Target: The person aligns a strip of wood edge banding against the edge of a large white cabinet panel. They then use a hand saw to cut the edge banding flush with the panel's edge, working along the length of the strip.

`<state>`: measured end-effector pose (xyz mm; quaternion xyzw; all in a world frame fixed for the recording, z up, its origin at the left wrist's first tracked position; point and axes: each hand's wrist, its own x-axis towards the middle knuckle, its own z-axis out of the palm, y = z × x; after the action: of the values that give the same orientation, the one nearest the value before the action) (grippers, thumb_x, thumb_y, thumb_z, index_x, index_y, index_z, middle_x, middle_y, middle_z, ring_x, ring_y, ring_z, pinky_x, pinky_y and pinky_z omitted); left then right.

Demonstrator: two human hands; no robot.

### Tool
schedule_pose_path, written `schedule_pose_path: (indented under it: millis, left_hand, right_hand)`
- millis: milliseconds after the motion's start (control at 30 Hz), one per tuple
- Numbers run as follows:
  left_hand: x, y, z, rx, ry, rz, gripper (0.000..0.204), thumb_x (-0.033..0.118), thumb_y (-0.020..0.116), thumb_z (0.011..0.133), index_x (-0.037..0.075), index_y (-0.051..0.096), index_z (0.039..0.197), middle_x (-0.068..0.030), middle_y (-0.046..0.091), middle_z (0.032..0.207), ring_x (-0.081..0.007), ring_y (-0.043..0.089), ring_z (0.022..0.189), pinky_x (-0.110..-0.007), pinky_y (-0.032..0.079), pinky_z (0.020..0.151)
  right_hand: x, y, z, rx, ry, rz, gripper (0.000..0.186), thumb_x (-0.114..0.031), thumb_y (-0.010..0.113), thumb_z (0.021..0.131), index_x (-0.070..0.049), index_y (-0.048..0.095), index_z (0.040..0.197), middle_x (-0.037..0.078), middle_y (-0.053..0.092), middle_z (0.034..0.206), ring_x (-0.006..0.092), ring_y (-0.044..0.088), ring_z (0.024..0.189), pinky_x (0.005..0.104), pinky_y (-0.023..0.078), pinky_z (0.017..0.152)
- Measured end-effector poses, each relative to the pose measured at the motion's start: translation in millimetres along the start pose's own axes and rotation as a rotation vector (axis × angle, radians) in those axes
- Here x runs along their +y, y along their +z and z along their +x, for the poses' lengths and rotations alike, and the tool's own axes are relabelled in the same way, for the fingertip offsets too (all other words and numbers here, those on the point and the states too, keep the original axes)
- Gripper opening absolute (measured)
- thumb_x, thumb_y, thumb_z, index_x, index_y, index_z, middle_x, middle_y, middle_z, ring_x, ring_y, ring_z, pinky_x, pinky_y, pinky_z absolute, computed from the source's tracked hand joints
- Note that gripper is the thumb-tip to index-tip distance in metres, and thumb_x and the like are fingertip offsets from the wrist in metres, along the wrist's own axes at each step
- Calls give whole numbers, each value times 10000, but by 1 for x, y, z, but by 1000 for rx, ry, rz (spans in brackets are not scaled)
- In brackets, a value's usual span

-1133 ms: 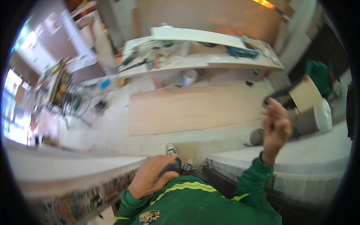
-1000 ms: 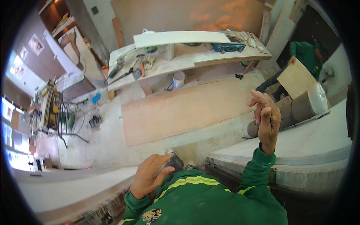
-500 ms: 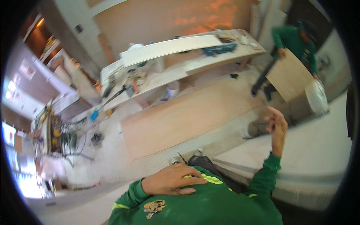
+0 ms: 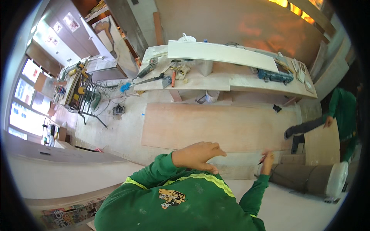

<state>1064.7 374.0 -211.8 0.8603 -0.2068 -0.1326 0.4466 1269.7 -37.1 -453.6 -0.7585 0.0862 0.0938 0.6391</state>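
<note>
In front of my chest, my left hand [image 4: 197, 157] hovers with fingers and thumb apart and nothing in it. My right hand [image 4: 267, 162] is held out ahead on the right, its fingers closed on a slim dark stick-like object [image 4: 261, 160] too small to name. Beyond both hands a long plywood sheet [image 4: 216, 125] lies flat on the floor; neither hand touches it. At the far right a co-worker [image 4: 342, 111] in green holds a smaller wooden panel [image 4: 323, 142] upright.
A long workbench [image 4: 216, 81] carries a white board [image 4: 221, 52], an angle grinder [image 4: 148, 67], a handsaw [image 4: 151, 79] and a blue toolbox [image 4: 274, 76]. A large wrapped roll [image 4: 300, 178] lies at right. Cables [image 4: 110, 96] trail near a tool stand [image 4: 79, 92] at left.
My view has swung rightward. My right hand has come down from its raised position, and my left hand has lifted off my chest. The co-worker with the panel now appears farther right.
</note>
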Motion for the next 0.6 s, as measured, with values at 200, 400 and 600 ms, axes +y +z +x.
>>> schedule_pose_path:
  millis: [200, 400, 600]
  left_hand:
    - [-21, 9, 14, -186, -49, -154, 555, 460, 568, 1068, 21, 556, 1408, -212, 611, 1212, -420, 602, 1151, -497, 495, 978]
    - [-62, -44, 40, -166, 54, -147, 457, 394, 535, 1091, 42, 568, 1380, -200, 618, 1189, -412, 622, 1117, -500, 509, 948]
    - [-108, -142, 36, -70, 138, 12, 429, 401, 529, 1088, 46, 596, 1318, -178, 632, 1143, -402, 640, 1064, -519, 510, 913]
  right_hand:
    - [92, 69, -45, -538, 319, -425, 522, -506, 498, 1087, -25, 679, 1172, 90, 676, 808, 151, 546, 497, 325, 459, 484]
    - [109, 124, -62, -795, 529, -670, 572, -551, 516, 1068, -9, 672, 1159, 107, 676, 800, 168, 563, 506, 343, 460, 476]
    - [99, 158, -34, -510, 621, -430, 591, -568, 519, 1061, -5, 670, 1153, 114, 677, 799, 177, 568, 509, 349, 459, 472]
